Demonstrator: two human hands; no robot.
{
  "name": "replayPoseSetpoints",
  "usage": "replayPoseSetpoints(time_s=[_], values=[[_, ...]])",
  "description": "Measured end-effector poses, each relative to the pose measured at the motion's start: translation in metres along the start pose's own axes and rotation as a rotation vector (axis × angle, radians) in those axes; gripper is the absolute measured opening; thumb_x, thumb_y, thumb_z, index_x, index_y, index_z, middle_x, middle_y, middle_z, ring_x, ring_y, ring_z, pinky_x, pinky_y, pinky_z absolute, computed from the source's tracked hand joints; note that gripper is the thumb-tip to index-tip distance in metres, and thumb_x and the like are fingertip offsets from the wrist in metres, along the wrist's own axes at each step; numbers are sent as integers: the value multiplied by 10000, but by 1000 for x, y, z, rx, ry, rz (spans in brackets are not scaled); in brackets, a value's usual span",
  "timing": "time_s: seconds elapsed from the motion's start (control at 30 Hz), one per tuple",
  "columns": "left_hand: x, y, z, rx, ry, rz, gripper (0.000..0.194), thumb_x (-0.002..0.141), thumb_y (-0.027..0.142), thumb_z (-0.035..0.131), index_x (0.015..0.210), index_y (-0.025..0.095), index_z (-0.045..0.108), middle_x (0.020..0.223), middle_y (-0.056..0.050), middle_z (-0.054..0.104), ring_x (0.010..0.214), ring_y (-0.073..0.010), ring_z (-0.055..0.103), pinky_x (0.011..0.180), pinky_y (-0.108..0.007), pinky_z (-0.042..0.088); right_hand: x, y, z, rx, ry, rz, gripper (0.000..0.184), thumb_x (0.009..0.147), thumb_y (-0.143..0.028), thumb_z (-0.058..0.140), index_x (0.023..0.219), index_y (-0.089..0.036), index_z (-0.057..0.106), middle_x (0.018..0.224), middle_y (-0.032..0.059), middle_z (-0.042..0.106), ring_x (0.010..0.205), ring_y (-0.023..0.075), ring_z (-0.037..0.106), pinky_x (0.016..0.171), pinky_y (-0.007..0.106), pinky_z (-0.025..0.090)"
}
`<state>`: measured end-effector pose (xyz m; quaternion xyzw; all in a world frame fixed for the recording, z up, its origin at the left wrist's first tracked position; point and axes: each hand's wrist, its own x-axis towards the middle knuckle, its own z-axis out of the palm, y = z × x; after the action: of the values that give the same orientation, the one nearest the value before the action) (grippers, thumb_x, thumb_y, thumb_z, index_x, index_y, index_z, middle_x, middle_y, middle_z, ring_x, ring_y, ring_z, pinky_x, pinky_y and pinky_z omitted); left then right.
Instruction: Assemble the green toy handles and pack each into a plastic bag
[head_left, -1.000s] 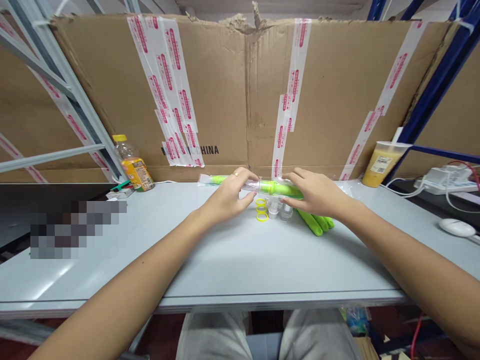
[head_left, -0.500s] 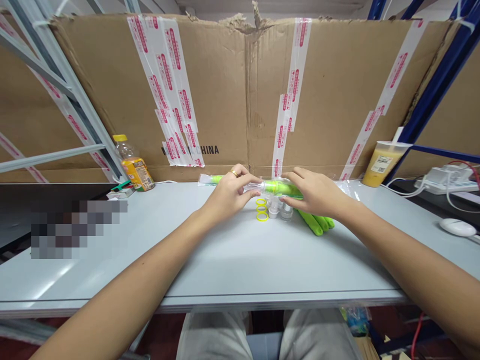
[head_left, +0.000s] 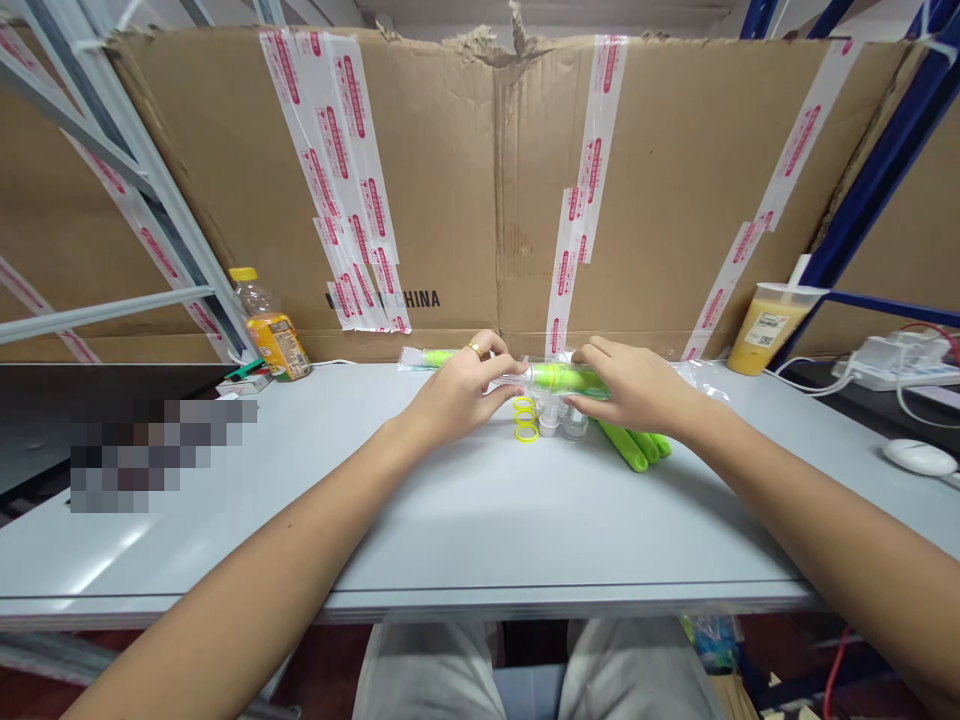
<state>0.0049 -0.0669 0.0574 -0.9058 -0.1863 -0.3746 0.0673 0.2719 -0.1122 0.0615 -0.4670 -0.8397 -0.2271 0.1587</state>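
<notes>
Left hand [head_left: 459,390] & right hand [head_left: 637,388] both curled round clear plastic tube w/ green core [head_left: 562,377] at back of table [head_left: 450,530]: looks light, stiff, prob. slippery, so best gripped firmly at both ends.

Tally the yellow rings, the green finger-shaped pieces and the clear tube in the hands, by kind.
Yellow rings: 3
Green finger-shaped pieces: 3
Clear tube with green core: 1
Total: 7
</notes>
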Motion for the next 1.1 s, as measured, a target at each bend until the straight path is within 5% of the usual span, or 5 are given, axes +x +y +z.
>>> replayPoseSetpoints(time_s=[0.5, 0.8, 1.1], values=[[-1, -1, 6, -40, 4, 14, 176, 915, 260, 625, 1069, 182, 663, 1001, -63, 550, 668, -94, 495, 606, -260, 462, 0, -2, -1, 84, -73, 26, 407, 928, -505, 519, 1162, -172, 538, 1045, 106, 689, 844, 268, 650, 642, 345, 400], [-2, 5, 6, -92, -32, -22, 181, 917, 310, 622, 1037, 176, 642, 960, -42, 565, 614, -84, 480, 609, -272, 483, 1, -2, -2, 72, -117, 76, 342, 884, -490, 571, 1046, -193, 529, 950, 95, 712, 772, 262, 645, 603, 328, 354], [3, 4, 10, -69, 133, 157, 207, 901, 165, 640, 1102, 214, 644, 1009, -61, 528, 849, -139, 571, 686, -281, 518, 0, -4, -8, 27, -83, 31, 450, 890, -461, 580, 1224, -162, 539, 1074, 122, 729, 898, 285, 686, 659, 334, 417]])
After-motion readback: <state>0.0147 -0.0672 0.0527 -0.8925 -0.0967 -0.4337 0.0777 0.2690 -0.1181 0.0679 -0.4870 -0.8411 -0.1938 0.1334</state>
